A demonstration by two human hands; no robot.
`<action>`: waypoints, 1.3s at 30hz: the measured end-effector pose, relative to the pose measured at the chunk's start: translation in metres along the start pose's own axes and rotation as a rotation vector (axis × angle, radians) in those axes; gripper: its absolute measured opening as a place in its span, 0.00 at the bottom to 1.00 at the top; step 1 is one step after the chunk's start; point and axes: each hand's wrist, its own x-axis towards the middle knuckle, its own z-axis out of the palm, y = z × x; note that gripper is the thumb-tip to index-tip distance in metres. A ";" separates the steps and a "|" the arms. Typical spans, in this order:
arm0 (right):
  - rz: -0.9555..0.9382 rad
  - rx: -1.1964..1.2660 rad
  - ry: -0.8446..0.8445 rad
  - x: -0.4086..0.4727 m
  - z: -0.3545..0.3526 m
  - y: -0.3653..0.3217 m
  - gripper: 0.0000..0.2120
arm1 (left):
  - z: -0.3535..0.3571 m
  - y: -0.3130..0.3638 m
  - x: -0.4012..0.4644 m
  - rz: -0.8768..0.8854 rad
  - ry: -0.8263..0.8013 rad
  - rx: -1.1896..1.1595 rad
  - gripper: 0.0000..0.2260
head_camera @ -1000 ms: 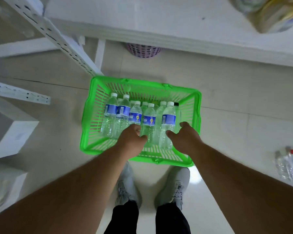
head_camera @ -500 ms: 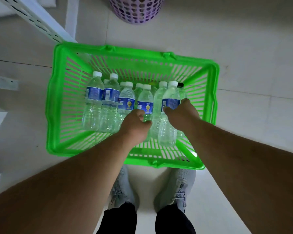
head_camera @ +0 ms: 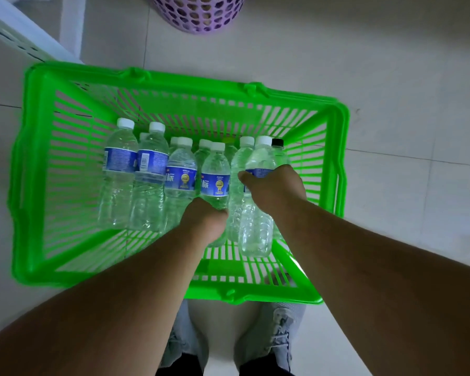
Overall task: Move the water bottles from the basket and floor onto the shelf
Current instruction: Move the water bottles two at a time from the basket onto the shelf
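Step in hand: taking one water bottle in each hand out of the green basket (head_camera: 36, 169), judged from both hands being down among the bottles.
Where the bottles are: about a dozen clear bottles stand packed together in the middle and far part of the basket, which sits on the tiled floor (head_camera: 407, 109) just beyond the person's shoes (head_camera: 280, 337).
Left hand (head_camera: 205, 222): its grip is curled round the lower body of the blue-labelled bottle (head_camera: 215, 180); the fingers are hidden behind the hand, so how fully they wrap cannot be told.
Right hand (head_camera: 276, 189): its grip is curled round the label band of the white-capped bottle (head_camera: 257, 232), thumb across the near face.
Neighbours: a black-capped bottle (head_camera: 277, 147) stands just beside the right-hand bottle on the far right; two taller bottles (head_camera: 136, 169) stand at the left of the pack.
How to do it well: lift each bottle straight up, clear of its neighbours, before swinging away, so that the touching bottles do not tip.
Grip advice: the thin walls probably give, so hold firmly at the label and do not squeeze hard.
Risk: a low hold, as on the left, may let the bottle tilt.
Still to do: nearly everything; no shelf board shows here, only a white upright (head_camera: 17, 33) at far left.
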 end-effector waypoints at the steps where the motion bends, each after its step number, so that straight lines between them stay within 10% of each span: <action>1: -0.001 0.003 0.007 0.001 0.000 0.001 0.24 | 0.002 0.000 0.000 0.003 0.034 0.022 0.24; 39: -0.086 0.154 -0.092 -0.004 -0.002 0.011 0.26 | 0.014 0.000 0.015 -0.007 0.118 0.068 0.23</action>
